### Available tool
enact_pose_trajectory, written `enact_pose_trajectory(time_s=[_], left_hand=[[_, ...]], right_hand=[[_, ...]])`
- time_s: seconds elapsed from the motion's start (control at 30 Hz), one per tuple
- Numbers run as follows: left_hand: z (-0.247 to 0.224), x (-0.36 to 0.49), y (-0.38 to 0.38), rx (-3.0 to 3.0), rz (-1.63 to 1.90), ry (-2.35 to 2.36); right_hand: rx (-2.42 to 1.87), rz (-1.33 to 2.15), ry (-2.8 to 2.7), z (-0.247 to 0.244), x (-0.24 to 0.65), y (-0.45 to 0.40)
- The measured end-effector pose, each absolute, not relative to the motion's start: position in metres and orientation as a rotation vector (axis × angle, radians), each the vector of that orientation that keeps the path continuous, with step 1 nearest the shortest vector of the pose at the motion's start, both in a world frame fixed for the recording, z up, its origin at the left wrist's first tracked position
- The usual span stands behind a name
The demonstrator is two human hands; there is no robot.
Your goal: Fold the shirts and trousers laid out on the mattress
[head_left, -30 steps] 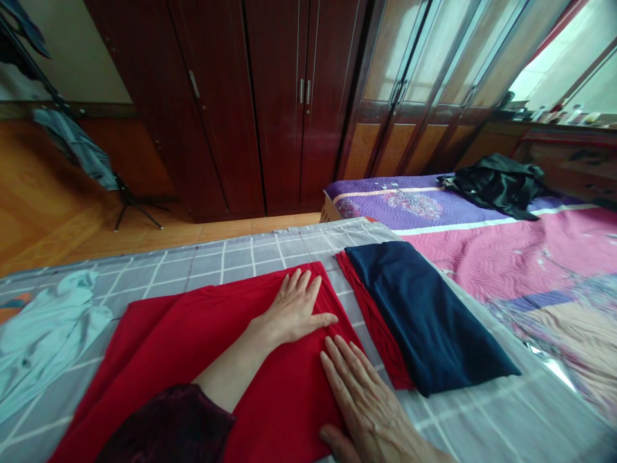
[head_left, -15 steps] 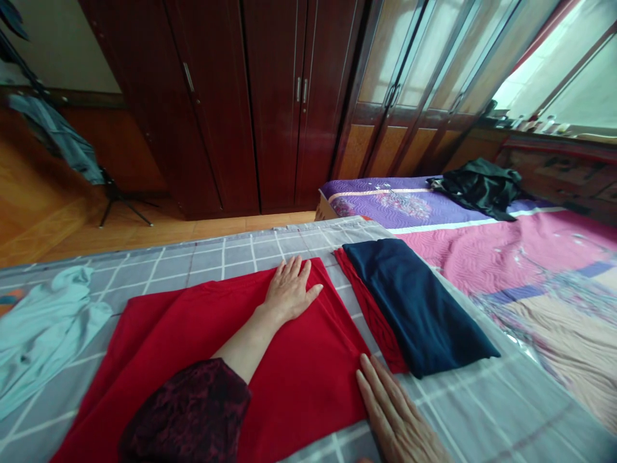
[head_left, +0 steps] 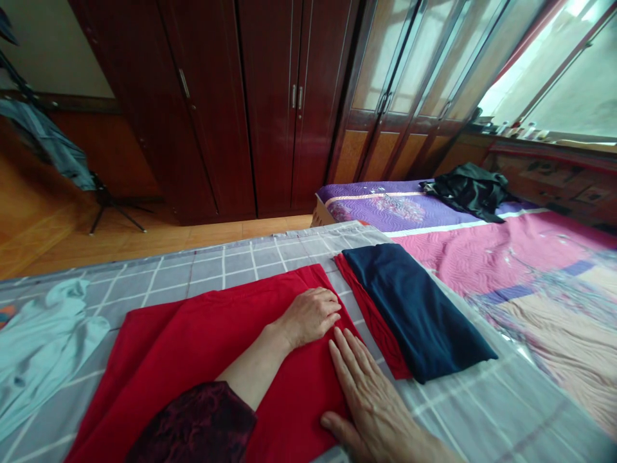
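Note:
A folded red cloth (head_left: 193,347), perhaps a garment, lies spread on the grey checked bedsheet in front of me. My left hand (head_left: 313,316), below a dark patterned sleeve, rests near its right edge with the fingers bent and drawn together on the fabric. Close beside it, my right hand (head_left: 371,402) lies flat on the same edge, fingers stretched out and thumb apart. To the right is a folded dark blue garment (head_left: 409,308), with a folded red fabric (head_left: 373,321) showing along its left side.
A pale mint garment (head_left: 48,347) lies crumpled at the left on the checked sheet (head_left: 168,276). Beyond are dark red wardrobes (head_left: 270,128) and a second bed (head_left: 448,251) bearing a black garment (head_left: 470,190). A stand (head_left: 103,199) with clothing is at the far left.
My left hand has slid right and nearer, its spread fingers now bent. My right hand has moved left and up onto the red cloth, towards the left hand.

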State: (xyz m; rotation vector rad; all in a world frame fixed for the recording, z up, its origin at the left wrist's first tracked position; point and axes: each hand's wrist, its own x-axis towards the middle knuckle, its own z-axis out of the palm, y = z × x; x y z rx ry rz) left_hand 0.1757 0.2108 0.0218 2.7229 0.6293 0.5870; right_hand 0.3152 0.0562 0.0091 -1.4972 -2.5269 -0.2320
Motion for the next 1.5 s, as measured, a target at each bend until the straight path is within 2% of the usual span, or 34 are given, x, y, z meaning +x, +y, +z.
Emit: enact_pose_trajectory(time_s=[0.43,1.0,1.33,1.5], left_hand=[[0.014,0.187,0.216,2.678,0.311,1.111],[0.022,0.206,0.227,2.609,-0.039,1.272],[0.014,0.225,0.269,2.583,0.197,1.360],[0.030,0.213,0.251,2.631,0.366,1.379]], right_hand=[[-1.541,-0.189,-2.488,-0.004,0.327,0.059],[-1.472,-0.266,-2.427,-0.015,0.325,0.062],[-1.434,-0.326,-2.395,-0.014,0.327,0.062],[-1.417,-0.314,-2.378,-0.015,0.328,0.064]])
